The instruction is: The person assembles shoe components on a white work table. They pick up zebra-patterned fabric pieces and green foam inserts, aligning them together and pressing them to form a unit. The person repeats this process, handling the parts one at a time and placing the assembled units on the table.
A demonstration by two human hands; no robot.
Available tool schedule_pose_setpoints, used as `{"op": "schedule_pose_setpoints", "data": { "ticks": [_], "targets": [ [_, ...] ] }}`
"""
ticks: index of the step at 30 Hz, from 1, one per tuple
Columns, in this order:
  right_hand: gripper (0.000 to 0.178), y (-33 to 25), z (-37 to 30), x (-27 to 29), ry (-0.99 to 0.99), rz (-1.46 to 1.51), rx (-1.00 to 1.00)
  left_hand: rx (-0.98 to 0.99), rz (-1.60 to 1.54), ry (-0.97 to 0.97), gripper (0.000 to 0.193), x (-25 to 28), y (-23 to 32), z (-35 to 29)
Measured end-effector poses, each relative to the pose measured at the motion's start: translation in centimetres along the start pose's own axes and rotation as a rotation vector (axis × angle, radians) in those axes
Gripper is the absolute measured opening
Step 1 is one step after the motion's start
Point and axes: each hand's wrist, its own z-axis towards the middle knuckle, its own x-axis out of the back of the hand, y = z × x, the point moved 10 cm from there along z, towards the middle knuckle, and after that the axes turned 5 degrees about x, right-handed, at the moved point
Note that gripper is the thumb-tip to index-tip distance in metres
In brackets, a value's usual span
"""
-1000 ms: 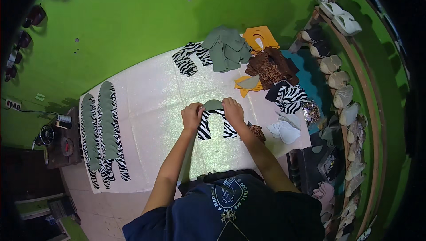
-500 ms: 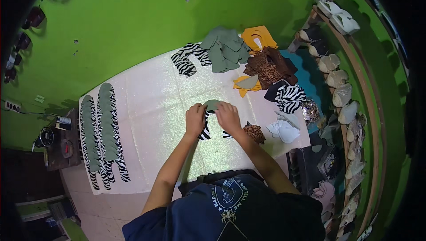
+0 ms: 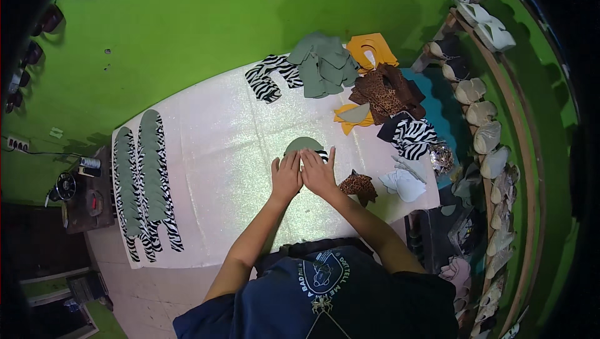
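My left hand (image 3: 287,175) and my right hand (image 3: 318,173) lie side by side, fingers stretched out and pressing down. Under the fingertips is a grey-green rounded cut piece (image 3: 304,143), lying over a zebra-striped piece (image 3: 322,154) whose edge shows beside it. The rest of the striped piece is hidden by my hands. A small leopard-print stack (image 3: 358,186) lies just right of my right hand. On the left of the table, long overlapping rows of green pieces (image 3: 152,164) sit on zebra-striped U-shaped pieces (image 3: 177,242).
The pale shimmering table (image 3: 212,170) carries a zebra U-shaped piece (image 3: 267,92), green sheets (image 3: 322,67), yellow pieces (image 3: 381,45), a brown leopard-print heap (image 3: 384,92) and white pieces (image 3: 406,184). Shoe forms (image 3: 481,114) line a rack at right. Thread (image 3: 90,163) stands on a side table.
My hands have come together and lowered from the green piece's sides onto its near edge. They now lie flatter, covering most of the striped piece. The view has shifted slightly.
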Motion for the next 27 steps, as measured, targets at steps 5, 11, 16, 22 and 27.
{"op": "schedule_pose_setpoints", "data": {
  "ticks": [5,11,16,22,27],
  "targets": [
    [0.043,0.0,-0.1,-0.1,-0.001,0.044,-0.005,0.007,0.013,0.016,0.043,-0.7,-0.5,-0.5],
    [0.043,1.1,-0.4,0.4,0.08,-0.026,-0.106,0.037,0.046,-0.007,0.041,-0.9,-0.6,-0.5],
    [0.044,1.3,-0.4,0.4,0.053,-0.029,-0.136,0.027,0.053,0.032,0.04,-0.7,-0.6,-0.6],
    [0.044,1.3,-0.4,1.1,0.094,-0.086,-0.156,0.061,0.115,0.018,0.041,-1.0,-1.0,-0.8],
    [0.045,1.9,-0.7,0.6,0.089,-0.112,-0.18,0.061,0.115,0.073,0.04,-0.2,-0.5,-0.5]
  ]
}}
